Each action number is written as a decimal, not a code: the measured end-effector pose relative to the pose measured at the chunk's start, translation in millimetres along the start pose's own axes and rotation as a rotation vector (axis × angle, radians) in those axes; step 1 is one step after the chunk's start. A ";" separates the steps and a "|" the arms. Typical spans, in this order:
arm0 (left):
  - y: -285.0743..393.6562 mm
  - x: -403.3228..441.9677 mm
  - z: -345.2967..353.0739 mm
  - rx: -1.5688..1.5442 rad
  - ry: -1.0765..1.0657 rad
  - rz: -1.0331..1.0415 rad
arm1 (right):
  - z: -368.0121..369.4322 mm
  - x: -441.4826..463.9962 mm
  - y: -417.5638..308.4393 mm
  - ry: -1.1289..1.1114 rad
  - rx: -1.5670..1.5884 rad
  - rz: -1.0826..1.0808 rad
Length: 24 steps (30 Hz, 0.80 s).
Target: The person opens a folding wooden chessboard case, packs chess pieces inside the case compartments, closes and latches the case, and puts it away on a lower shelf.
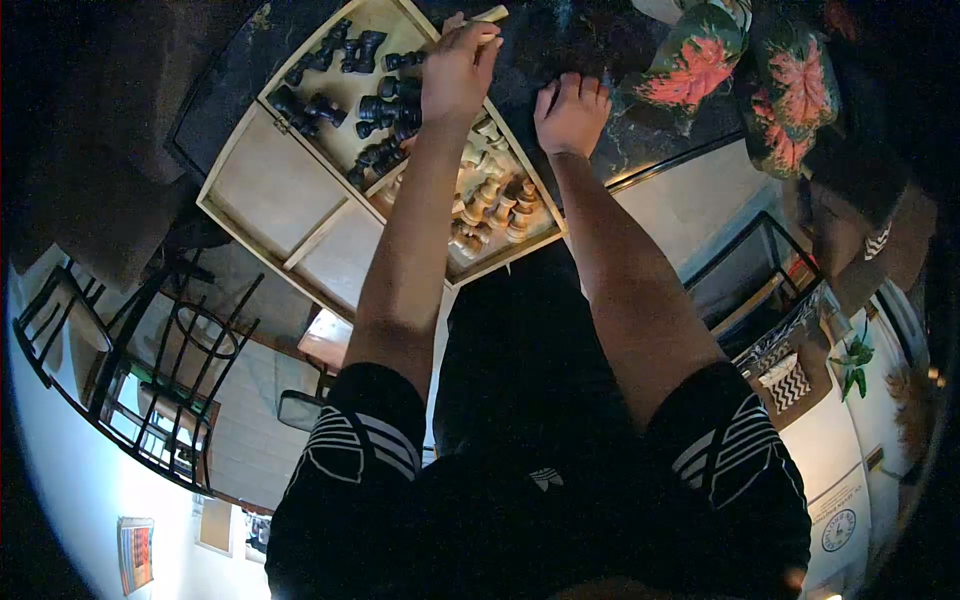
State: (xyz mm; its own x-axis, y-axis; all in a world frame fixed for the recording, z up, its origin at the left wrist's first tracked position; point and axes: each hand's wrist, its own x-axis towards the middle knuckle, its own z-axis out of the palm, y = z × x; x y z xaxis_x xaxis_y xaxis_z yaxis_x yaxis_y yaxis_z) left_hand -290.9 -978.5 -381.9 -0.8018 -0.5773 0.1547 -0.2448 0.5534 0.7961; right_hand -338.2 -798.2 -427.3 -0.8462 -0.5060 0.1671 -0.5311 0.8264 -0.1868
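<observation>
My left hand reaches over the far side of an unfolded wooden chess box. Its fingers are closed on a pale wooden piece, slim and stick-like, whose exact kind I cannot make out. Black chess pieces lie jumbled in the far part of the box. Pale chess pieces fill the near right part, some of them hidden under my left forearm. To the right of the box, my right hand rests on the dark tabletop, its fingers loosely bent and slightly apart, with nothing visible in them.
Thin wooden dividers split the box, and its near left compartments hold no pieces. Red and green leaves hang over the table at the right. Dark metal chairs stand at the left, and a patterned cushion lies at the right.
</observation>
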 end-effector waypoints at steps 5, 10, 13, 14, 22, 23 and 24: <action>11.8 -17.2 11.8 0.000 0.027 0.068 | 1.3 -1.1 -0.5 0.026 0.017 0.017; 19.7 -33.1 4.4 -0.112 -0.063 -0.121 | -6.5 1.1 -2.6 -0.003 -0.013 0.011; 30.4 -48.1 -0.7 -0.316 0.030 -0.144 | -8.5 1.1 -3.5 -0.007 0.006 0.022; 42.5 -58.2 -5.7 -0.400 0.023 -0.223 | -8.4 1.0 -3.9 -0.006 0.009 0.028; 70.2 -135.7 -12.7 -0.211 -0.026 -0.187 | -6.3 1.7 -2.4 0.045 0.078 0.018; 72.8 -138.5 -14.4 -0.191 -0.033 -0.174 | -6.6 2.3 -3.5 0.046 0.080 0.019; 68.5 -142.9 -11.8 -0.192 -0.036 -0.160 | -6.6 2.5 -3.9 0.050 0.068 0.021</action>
State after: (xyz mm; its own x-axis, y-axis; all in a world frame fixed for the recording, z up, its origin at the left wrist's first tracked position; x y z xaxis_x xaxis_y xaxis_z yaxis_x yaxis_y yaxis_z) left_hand -186.6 -865.2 -342.6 -0.7810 -0.6245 0.0000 -0.2644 0.3306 0.9060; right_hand -337.9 -801.1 -419.8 -0.8547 -0.4746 0.2103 -0.5166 0.8171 -0.2558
